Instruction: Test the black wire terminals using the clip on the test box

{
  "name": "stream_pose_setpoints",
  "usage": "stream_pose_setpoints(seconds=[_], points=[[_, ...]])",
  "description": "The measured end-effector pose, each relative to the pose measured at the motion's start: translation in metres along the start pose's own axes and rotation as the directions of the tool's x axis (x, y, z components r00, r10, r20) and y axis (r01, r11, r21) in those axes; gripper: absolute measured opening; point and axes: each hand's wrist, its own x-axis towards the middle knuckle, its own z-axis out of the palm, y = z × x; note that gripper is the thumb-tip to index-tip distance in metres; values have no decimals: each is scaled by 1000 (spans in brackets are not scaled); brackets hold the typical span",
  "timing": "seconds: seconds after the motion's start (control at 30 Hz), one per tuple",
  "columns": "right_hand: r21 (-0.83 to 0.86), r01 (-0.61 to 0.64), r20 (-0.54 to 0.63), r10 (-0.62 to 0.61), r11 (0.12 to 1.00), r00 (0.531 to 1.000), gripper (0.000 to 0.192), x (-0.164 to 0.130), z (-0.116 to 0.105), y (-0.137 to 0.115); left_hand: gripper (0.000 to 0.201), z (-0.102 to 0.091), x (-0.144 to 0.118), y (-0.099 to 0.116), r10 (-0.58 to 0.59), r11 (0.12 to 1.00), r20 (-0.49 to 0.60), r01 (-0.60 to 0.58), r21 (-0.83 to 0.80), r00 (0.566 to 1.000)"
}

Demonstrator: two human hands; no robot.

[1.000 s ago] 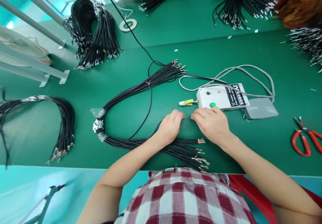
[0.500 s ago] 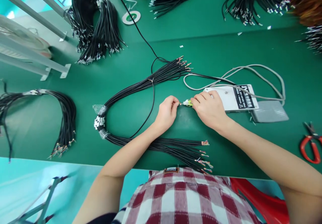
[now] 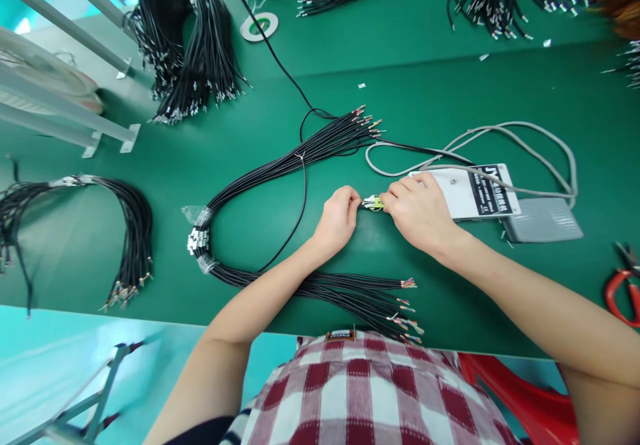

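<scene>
**Fingertips meet at the yellow-green clip**

Fingers (image 3: 350,198) of the left hand (image 3: 337,222) are curled in and pinched shut at the left end of a small yellow-green clip (image 3: 374,203); what sits between them is too small to tell, though it looks like a wire end. Opposite, the right hand (image 3: 420,212) has its thumb and forefinger closed on the clip's right side, the other fingers bent over the near corner of a white control box (image 3: 475,192). The clip sticks out from the left side of that box, just above the green table (image 3: 450,98), between the two hands.

A grey cable (image 3: 500,132) loops from the box toward a grey foot pedal (image 3: 543,218) lying just beside it on the right. Near the forearms, a bundle of black wires (image 3: 280,165) bends in a wide U, its stripped ends fanned out at the table's near edge and again beyond the hands. Red-handled scissors (image 3: 623,285) lie at the far right. More wire bundles (image 3: 190,52) rest at the table's far side and at the left. A roll of tape (image 3: 259,26) lies near the top.
</scene>
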Motion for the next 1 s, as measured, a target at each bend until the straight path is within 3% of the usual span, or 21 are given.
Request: stream_pose_setpoints(seconds=[0.37,0.47,0.53,0.63,0.67,0.77,1.0], points=[[66,-15,-15,16,998,1000,15,-2,-2,-1,13,5,0,-7,-61,993,32,64,-99,998],[155,-5,-84,18,988,996,15,-14,-7,7,13,5,-1,-8,-67,992,35,70,-100,997],[235,-40,-194,87,971,977,22,-34,-9,14,13,5,-1,-8,-68,992,35,72,-102,997],[353,-181,-352,309,918,884,18,-73,-7,17,13,5,-1,-9,-66,992,37,70,-108,997],[380,-214,-356,356,900,864,14,-86,-4,15,13,5,-1,-9,-65,992,36,69,-110,997],[413,-276,-289,412,868,864,11,-110,7,5,13,6,-1,-9,-63,993,33,66,-102,997],[361,-323,-360,450,875,817,13,-114,36,1,13,-2,-3,-13,-51,999,12,51,-15,999]])
